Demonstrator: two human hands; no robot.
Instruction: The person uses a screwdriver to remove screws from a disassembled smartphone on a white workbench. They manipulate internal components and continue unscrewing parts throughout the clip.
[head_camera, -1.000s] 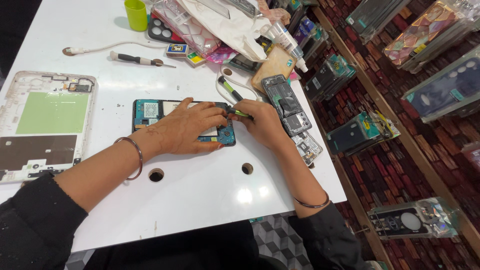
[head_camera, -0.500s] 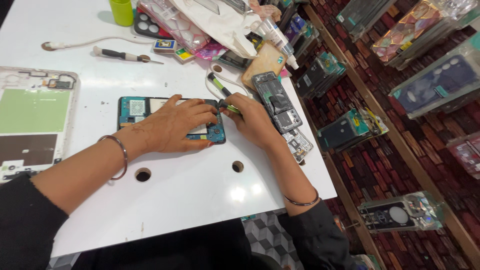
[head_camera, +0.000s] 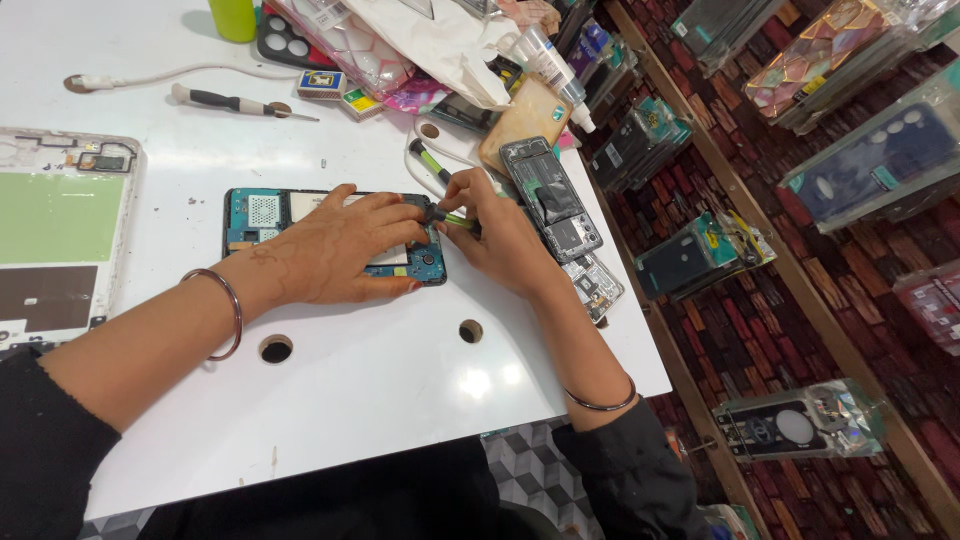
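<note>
**Inspector:** State the position of the opened phone.

**Assistant:** The opened phone (head_camera: 262, 222), teal board exposed, lies flat on the white table (head_camera: 350, 400), near its middle, long side running left to right. The left hand (head_camera: 345, 248) rests palm down across its right half, fingers spread flat and pressing on it, not curled round anything.

**Inspector:** And the right hand?

**Assistant:** The right hand (head_camera: 497, 238) sits just beside the phone's right end. Its fingers are pinched closed on a small green-handled screwdriver (head_camera: 455, 220), whose dark tip points at the phone's upper right corner, next to the left fingertips. Whether the tip touches the board cannot be told.

**Inspector:** Wrists?

**Assistant:** A thin bangle on each; black sleeves on both arms.

**Inspector:** Surroundings on the table.

**Assistant:** Left of the phone, a large opened tablet (head_camera: 55, 235) with a green panel, at the table's left edge. Behind the phone, a black-handled screwdriver (head_camera: 235, 102) and a white cable (head_camera: 180, 75). To the right of the right hand, a second opened phone (head_camera: 550, 200) lies at a slant, with a smaller phone part (head_camera: 597, 285) below it at the table's edge. A tan phone cover (head_camera: 520, 120) lies behind that. Two round holes (head_camera: 275, 348) show in the tabletop in front of the hands. A green cup (head_camera: 232, 18) stands at the far edge.
</note>
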